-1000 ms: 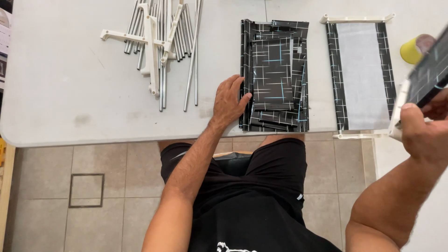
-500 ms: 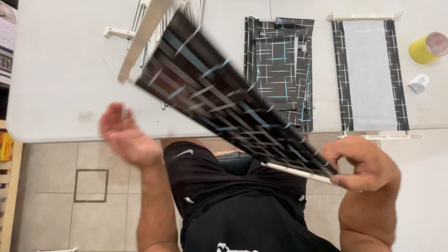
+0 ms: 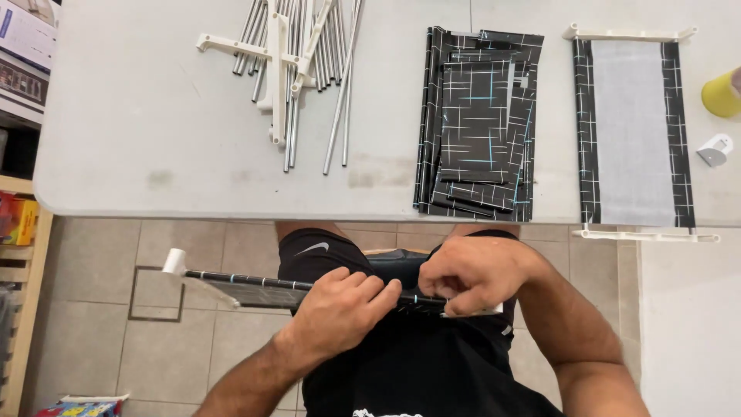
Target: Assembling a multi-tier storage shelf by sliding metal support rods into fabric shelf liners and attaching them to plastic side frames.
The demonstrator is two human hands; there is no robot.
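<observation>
I see my left hand (image 3: 336,309) and right hand (image 3: 467,274) closed on a fabric panel (image 3: 255,289), black cloth with thin pale lines and a white plastic end cap (image 3: 174,262). On the matt, smooth grey plastic table (image 3: 139,139) lie shiny bare metal rods (image 3: 297,69) among white plastic connectors (image 3: 275,58). The folded patterned sheets (image 3: 478,123) look slightly glossy, like coated cloth. The flat shelf piece (image 3: 633,131) has a dull grey woven middle and white plastic rails.
</observation>
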